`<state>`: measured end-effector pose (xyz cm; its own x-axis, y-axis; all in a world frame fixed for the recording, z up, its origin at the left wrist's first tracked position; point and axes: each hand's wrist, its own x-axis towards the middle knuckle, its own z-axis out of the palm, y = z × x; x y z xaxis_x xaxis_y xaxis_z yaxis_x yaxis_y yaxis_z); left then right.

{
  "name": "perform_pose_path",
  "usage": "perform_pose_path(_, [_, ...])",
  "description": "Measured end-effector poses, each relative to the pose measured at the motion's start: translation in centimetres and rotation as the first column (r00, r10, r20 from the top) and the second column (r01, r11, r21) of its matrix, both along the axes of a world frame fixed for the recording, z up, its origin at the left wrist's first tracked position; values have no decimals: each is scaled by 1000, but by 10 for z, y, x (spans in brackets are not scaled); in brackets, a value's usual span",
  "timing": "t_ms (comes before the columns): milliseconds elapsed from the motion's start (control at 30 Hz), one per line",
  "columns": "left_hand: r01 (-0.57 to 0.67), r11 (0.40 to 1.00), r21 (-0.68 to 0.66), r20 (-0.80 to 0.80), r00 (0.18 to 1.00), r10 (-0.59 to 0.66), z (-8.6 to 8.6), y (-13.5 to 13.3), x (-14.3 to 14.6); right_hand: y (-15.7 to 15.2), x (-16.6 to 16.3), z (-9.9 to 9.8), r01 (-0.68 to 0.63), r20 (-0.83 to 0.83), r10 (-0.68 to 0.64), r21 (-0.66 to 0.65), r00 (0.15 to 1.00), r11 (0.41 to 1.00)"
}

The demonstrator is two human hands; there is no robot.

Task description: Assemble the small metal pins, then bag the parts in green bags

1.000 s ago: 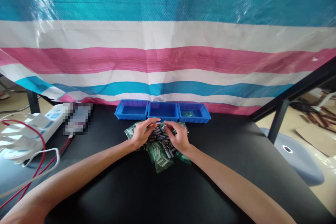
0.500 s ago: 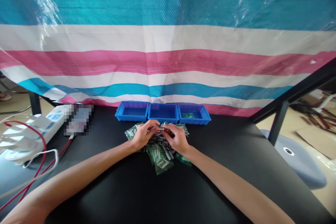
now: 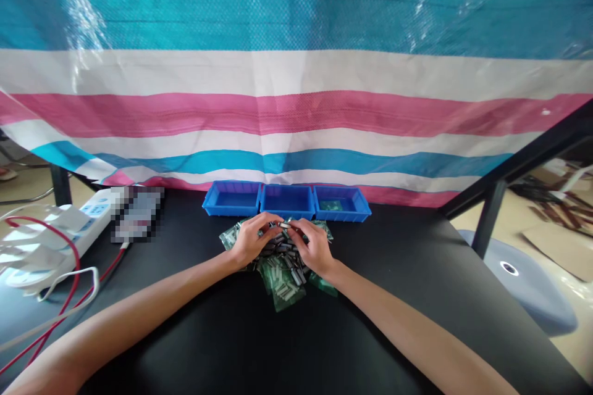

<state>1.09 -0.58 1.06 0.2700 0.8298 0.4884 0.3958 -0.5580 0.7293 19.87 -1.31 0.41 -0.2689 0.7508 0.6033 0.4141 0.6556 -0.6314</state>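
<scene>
My left hand (image 3: 252,239) and my right hand (image 3: 315,248) meet above a pile on the black table (image 3: 259,345). Their fingertips pinch a small pale, dark-ended piece (image 3: 285,225) from both sides; its exact kind is too small to make out. Beneath them lie many small metallic and dark pieces (image 3: 290,257), loose in a heap. Green-tinted clear bags (image 3: 288,296) spread around and under the heap, and the front one has pale slim pieces inside. Part of the pile is hidden by my hands.
Three blue bins stand in a row behind the pile: a left bin (image 3: 231,210), a middle one (image 3: 286,212) and a right one (image 3: 345,215) with a green bag (image 3: 330,205) inside. At left are a white power strip (image 3: 78,237), cables and a pixelated device (image 3: 138,215). A striped sheet (image 3: 296,114) hangs behind.
The small piece between my fingertips shows more clearly, slightly raised and turned. Both hands stay almost in place. The whole view has shifted slightly.
</scene>
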Motion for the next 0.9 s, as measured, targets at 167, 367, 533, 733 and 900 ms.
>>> perform_pose_path(167, [6, 1000, -22, 28, 1000, -5, 5, -4, 0, 0, -1, 1, -24, 8, 25, -25, 1000, 999])
perform_pose_path(367, [53, 991, -120, 111, 993, -40, 9, -8, 1, -1, -1, 3, -12, -25, 12, -27, 1000, 1000])
perform_pose_path(533, [31, 993, -116, 118, 993, -17, 5, -7, -1, -1, -1, 3, -4, -25, 3, -38, 1000, 999])
perform_pose_path(733, [6, 1000, -1, 26, 1000, -6, 5, -5, -3, -1, 0, 4, -5, -23, 4, -50, 1000, 999])
perform_pose_path(900, [-14, 999, -31, 25, 1000, 15, 3, -4, -2, 0, 0, 3, -6, -22, 5, -28, 1000, 1000])
